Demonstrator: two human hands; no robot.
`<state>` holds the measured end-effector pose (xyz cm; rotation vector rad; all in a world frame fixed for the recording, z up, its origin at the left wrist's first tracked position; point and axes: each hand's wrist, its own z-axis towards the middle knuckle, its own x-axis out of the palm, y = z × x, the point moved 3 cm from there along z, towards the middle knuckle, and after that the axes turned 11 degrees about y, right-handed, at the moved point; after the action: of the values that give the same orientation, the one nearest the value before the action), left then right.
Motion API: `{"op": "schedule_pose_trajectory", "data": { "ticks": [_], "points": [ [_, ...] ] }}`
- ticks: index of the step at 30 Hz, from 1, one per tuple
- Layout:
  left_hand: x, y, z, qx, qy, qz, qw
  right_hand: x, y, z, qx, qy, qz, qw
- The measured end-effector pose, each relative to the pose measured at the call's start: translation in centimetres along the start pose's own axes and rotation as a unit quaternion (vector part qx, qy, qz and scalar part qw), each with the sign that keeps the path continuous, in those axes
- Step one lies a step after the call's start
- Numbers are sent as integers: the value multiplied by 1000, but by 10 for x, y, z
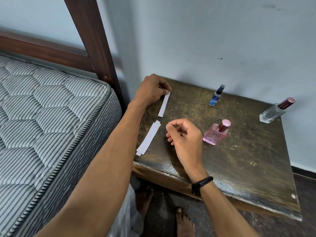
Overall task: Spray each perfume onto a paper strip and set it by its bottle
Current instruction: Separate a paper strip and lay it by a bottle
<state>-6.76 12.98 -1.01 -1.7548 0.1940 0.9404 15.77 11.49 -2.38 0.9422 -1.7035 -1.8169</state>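
Likely home bedroom: striped mattress (42,108), wooden bedpost (95,48), worn bedside table (248,168).

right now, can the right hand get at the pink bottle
Probably yes: the right hand is close beside the pink bottle, appears to hold nothing, and nothing stands between them.

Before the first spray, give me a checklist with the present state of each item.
1. Strip held: left hand pinches one paper strip by its top end. Ok.
2. Spare strips stacked near the left edge of the table. Ok.
3. Right hand free, fingers loosely curled, holding nothing. Ok.
4. Pink bottle upright beside the right hand. Ok.
5. Pink bottle's cap off: it is on. Not ok.
6. Blue bottle and clear bottle uncapped: cannot tell.
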Motion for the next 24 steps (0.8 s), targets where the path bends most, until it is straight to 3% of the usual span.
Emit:
{"op": "schedule_pose_trajectory", "data": {
  "ticks": [24],
  "points": [
    [-4, 6, -4, -6, -5, -21, 1000, 0, -3, 1, 2, 5, -10, 1000]
  ]
}}
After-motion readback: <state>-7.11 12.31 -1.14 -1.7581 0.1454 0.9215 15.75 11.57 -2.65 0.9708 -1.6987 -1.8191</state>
